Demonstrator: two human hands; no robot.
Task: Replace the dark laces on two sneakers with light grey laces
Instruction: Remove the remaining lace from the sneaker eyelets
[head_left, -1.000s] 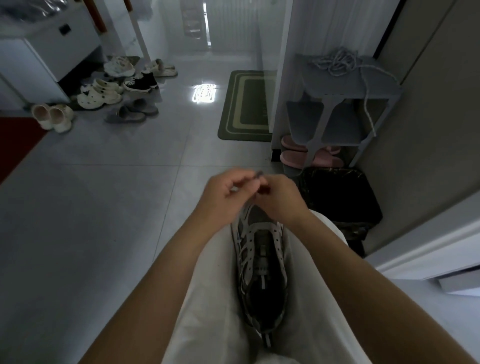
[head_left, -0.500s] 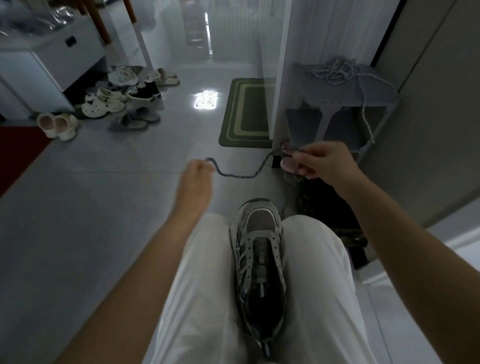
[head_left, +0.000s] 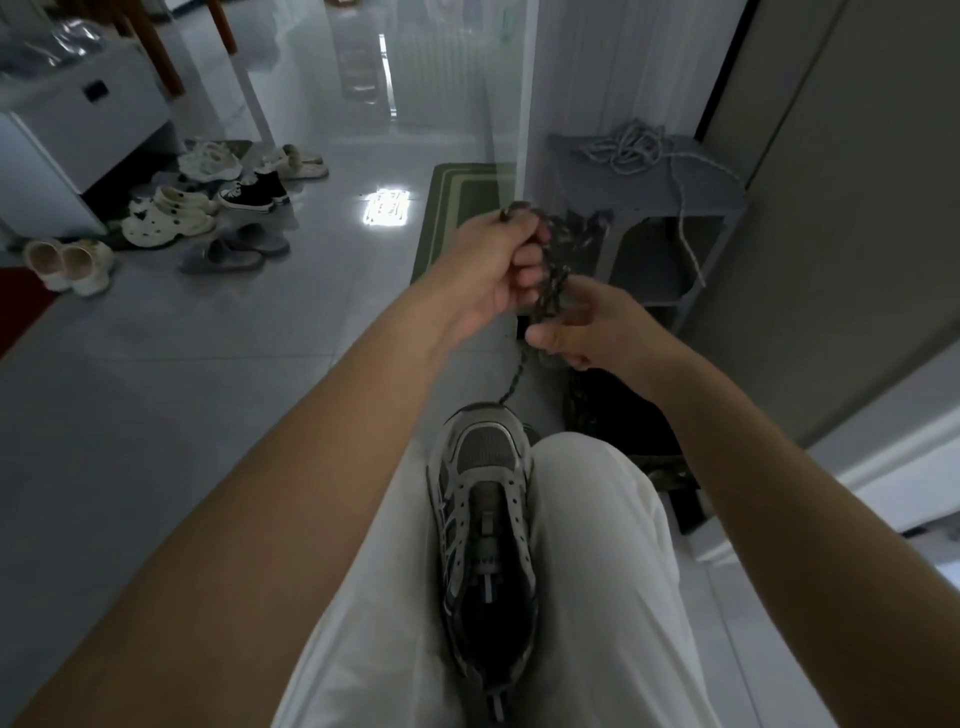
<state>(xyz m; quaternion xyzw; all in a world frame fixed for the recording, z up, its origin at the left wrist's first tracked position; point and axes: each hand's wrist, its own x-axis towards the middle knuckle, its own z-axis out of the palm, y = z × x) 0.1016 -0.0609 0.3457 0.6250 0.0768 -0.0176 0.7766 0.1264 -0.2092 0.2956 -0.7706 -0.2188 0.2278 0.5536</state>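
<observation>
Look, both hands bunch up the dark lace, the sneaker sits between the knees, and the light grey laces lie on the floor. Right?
Not quite. In the head view the light grey laces lie on top of the grey shelf, not the floor. Otherwise yes: left hand and right hand hold the bunched dark lace, sneaker between the knees.

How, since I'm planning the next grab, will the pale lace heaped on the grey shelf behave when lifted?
Probably floppy: the light grey lace lies in loose loops on the shelf, one strand drooping over its edge. Likely light for its size, being thin cord. It may snag or trail, since the loops overlap.
</observation>
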